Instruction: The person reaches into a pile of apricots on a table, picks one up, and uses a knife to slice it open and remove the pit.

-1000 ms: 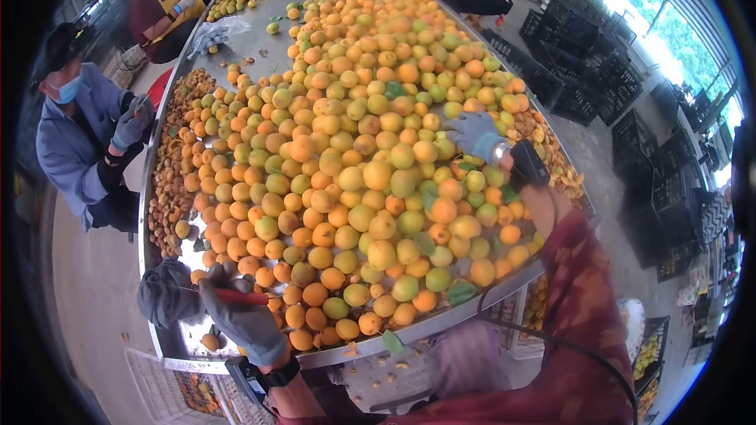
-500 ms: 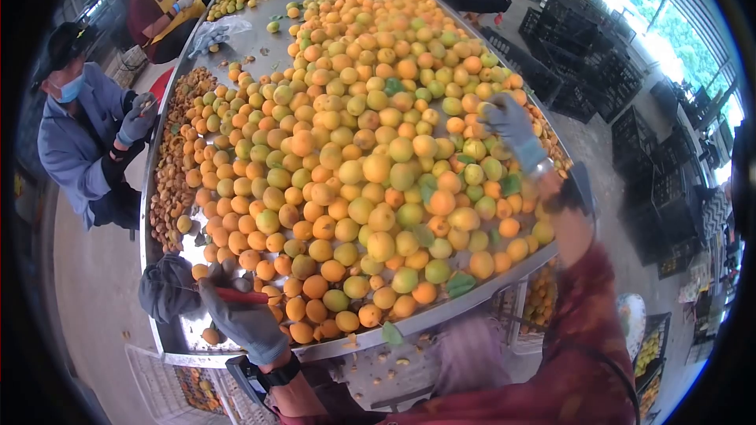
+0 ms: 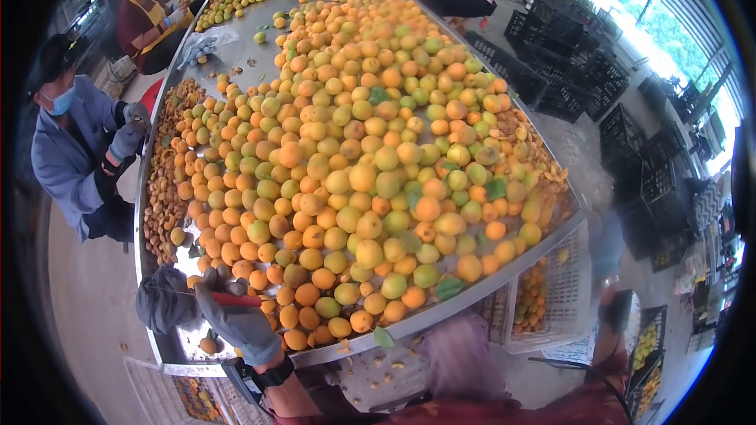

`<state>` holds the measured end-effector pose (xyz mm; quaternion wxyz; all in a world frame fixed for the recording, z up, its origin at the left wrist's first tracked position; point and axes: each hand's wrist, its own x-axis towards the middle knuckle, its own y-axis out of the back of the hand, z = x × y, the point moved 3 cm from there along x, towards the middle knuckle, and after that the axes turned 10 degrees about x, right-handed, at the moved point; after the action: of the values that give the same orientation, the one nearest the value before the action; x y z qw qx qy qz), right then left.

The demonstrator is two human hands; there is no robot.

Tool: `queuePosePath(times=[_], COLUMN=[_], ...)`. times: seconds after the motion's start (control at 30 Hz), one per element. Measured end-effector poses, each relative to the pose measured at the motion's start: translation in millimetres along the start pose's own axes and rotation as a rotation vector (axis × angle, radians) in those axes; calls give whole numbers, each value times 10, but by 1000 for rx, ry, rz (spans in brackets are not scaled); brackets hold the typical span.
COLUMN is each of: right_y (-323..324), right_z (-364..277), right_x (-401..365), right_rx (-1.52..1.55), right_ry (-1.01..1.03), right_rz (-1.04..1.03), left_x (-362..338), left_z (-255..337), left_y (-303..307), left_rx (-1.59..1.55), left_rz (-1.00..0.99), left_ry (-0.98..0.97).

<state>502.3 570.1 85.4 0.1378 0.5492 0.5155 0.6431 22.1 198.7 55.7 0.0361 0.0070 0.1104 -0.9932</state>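
My left hand point(image 3: 242, 321), in a grey glove, rests at the near left corner of the metal table point(image 3: 307, 357). Its fingers are closed around a red-handled tool point(image 3: 236, 300) whose working end I cannot make out. A dark grey cloth point(image 3: 164, 299) lies just left of that hand. Heaped orange and green apricots point(image 3: 346, 212) spread over the table beyond it. My right hand point(image 3: 609, 248) is off the table's right edge, smeared by motion. Its fingers do not show clearly, nor whether anything is in them.
A white plastic crate point(image 3: 563, 299) with fruit stands below the right edge. Black crates point(image 3: 579, 55) are stacked at the right. A pile of brown pits point(image 3: 161, 212) lines the left edge. A masked person in a blue jacket point(image 3: 67, 149) sits there; others sit farther back.
My right hand has left the fruit near the right edge and swung right and down, off the table. My left hand stays with the red-handled tool. The view has shifted slightly.
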Motion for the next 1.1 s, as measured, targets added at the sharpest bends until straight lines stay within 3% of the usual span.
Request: queuePosePath(times=[0.13,0.3,0.57,0.97,1.03,1.1], right_y=[-191,-898,-2052,-2855,-2875,-2897], right_z=[-537,-1322,-2131,-2889,-3036,-3120], right_x=[535,1066,1788,2384,2386,2395], right_rx=[300,624,802,597,474,400], right_ry=[25,57,248,276,205,188], right_rz=[14,-57,-214,-373,-559,-582], left_x=[-3,31,93,203,215,228], left_z=[-36,-72,-29,-87,-99,-118], left_y=[-26,-8,-49,-128,-134,-121], left_rx=[-93,-35,-39,-12,-12,16], left_rz=[-31,-20,56,51,53,45], left_ry=[-40,-8,26,0,-2,-9])
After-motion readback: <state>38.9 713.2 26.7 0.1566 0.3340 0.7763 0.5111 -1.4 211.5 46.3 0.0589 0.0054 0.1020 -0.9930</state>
